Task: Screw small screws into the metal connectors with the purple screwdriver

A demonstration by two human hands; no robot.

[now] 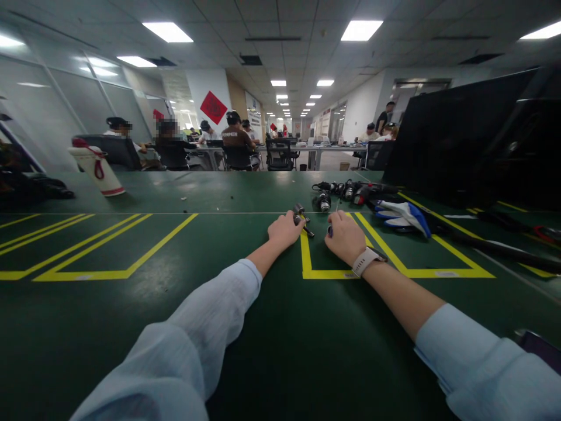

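My left hand [284, 230] rests on the green table [175, 327] with its fingers curled round a small grey metal part [301, 216]. My right hand [346, 237], with a white watch on the wrist, is closed on a thin tool [331, 229] with a dark blue handle whose tip points away from me. Both hands sit close together beside a yellow taped outline [394, 272]. Both forearms are in light blue sleeves.
A row of small black and silver parts [346, 192] lies beyond the hands, with a blue and white glove [403, 215] to the right. A dark monitor [460, 140] stands at the right. A white bottle [97, 166] stands far left. Several people sit at desks behind.
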